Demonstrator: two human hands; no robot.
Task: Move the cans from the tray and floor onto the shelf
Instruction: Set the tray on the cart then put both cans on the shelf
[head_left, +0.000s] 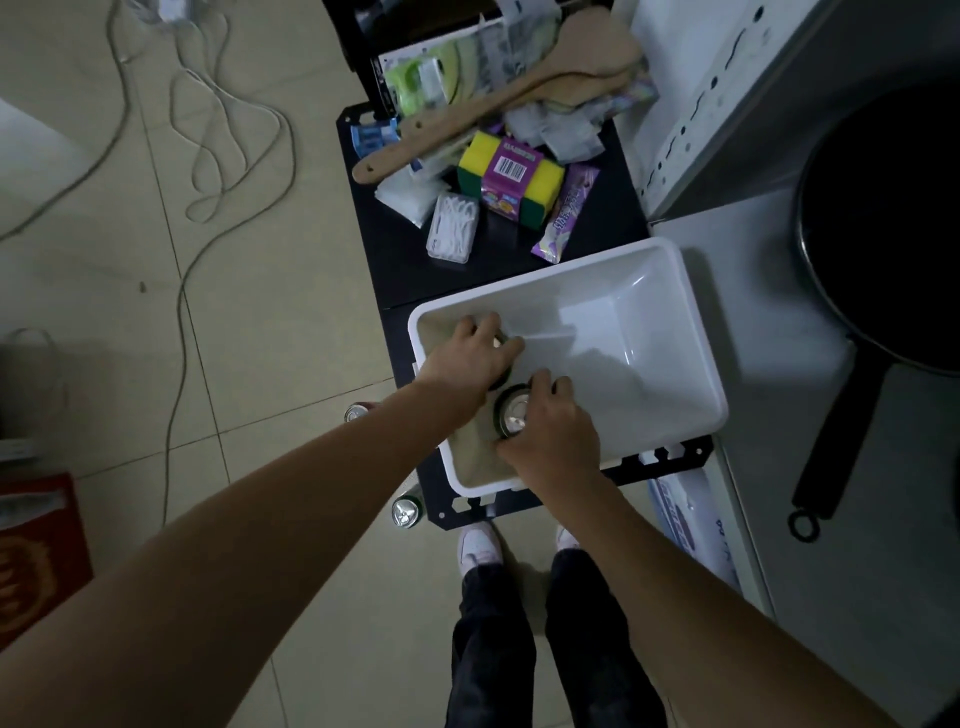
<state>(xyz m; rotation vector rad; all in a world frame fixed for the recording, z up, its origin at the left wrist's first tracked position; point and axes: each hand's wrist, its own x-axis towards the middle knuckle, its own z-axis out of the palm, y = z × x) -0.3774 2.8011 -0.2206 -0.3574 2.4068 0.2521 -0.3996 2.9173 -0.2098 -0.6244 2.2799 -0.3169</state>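
Beige floor tiles (249, 322) fill the left of my view, and a black shelf (587, 218) cluttered with sponges and packets carries the white tray (696, 358) on its near end. Both hands are down in the tray's near-left corner, each over an upright can. My left hand (470, 358) is curled over the top of the farther can (501, 382), almost hiding it; my right hand (550, 436) wraps the nearer can (511, 413) from its right side, silver lid showing. Both cans stand vertical, so I judge the lift goes straight up. Two more cans stand on the floor beside the shelf: one (356, 413) under my left forearm, another (406, 512) by the near-left corner.
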